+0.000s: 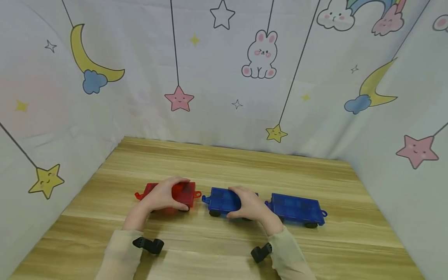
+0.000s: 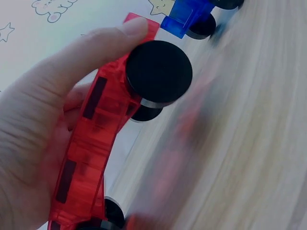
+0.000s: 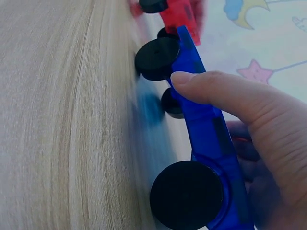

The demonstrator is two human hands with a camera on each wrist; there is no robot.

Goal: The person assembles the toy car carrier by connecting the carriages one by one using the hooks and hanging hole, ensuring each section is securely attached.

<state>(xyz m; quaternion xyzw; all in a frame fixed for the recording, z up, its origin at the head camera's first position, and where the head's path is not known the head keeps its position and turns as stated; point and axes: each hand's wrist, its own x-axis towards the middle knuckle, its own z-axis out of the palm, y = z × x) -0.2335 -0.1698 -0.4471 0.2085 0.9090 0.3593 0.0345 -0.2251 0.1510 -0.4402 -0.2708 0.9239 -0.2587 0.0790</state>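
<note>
Both sets of fingers (image 1: 181, 180) were curled about car-wide: the left hand (image 1: 159, 199) gripped the red car (image 1: 189, 190), the right hand (image 1: 253, 206) the middle blue car (image 1: 223, 200), along the desk (image 1: 199, 252). Their ring (image 1: 198, 194) and hook (image 1: 205, 199) sat just apart; uneven heights or a crooked push could have made them miss.

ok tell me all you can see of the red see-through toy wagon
The translucent red plastic-looking toy wagon has a flat rectangular body, round black wheels, a hook at its left end and a ring at its right. It is wheels-down at the wood-grain tabletop, ring close to a translucent blue wagon. The left hand grips it from above.
</note>
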